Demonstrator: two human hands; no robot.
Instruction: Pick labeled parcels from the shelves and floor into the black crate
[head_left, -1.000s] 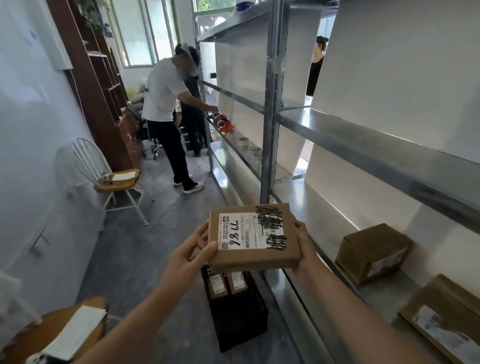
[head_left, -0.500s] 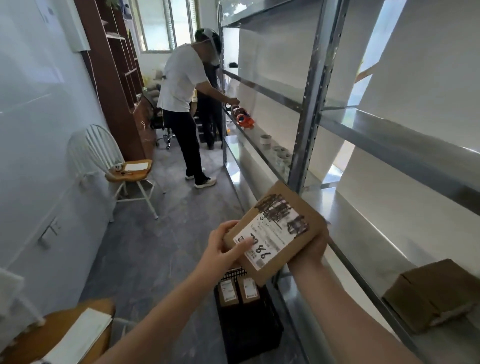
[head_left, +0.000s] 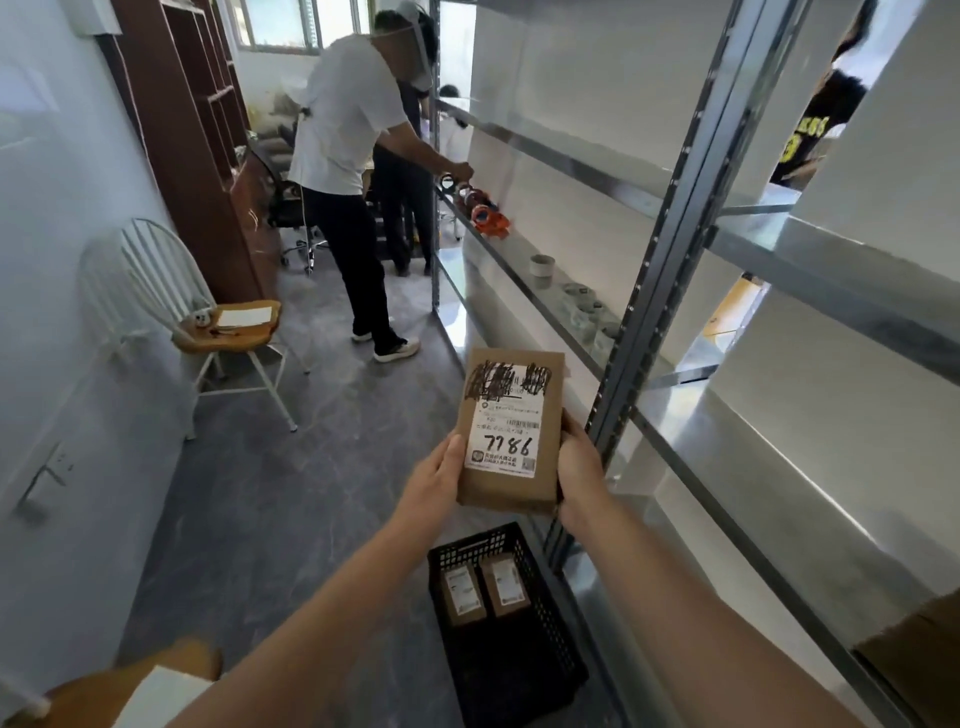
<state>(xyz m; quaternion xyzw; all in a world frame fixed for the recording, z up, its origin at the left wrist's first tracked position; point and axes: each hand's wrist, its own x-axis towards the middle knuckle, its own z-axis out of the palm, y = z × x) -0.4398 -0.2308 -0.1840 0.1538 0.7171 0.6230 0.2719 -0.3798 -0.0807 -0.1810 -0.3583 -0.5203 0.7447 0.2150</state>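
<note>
I hold a flat brown cardboard parcel (head_left: 511, 488) upright in front of me, its white label marked 7786 facing me. My left hand (head_left: 434, 486) grips its left edge and my right hand (head_left: 579, 475) grips its right edge. Directly below on the floor stands the black crate (head_left: 550, 670), with two small labeled brown parcels (head_left: 464, 595) (head_left: 505, 587) lying side by side at its far end. The corner of another brown box (head_left: 919, 654) shows on the lower shelf at the right edge.
A metal shelving rack (head_left: 649, 291) runs along the right. On its middle shelf lie tape rolls (head_left: 576, 296) and orange tape dispensers (head_left: 488, 218). A person in a white shirt (head_left: 348, 130) stands ahead in the aisle. A white chair (head_left: 208, 322) stands left, a wooden seat (head_left: 130, 686) at bottom left.
I have turned the parcel from lying flat and landscape, through a tilt, to upright with the label facing me. My view has swung left, away from the boxes on the lower shelf.
</note>
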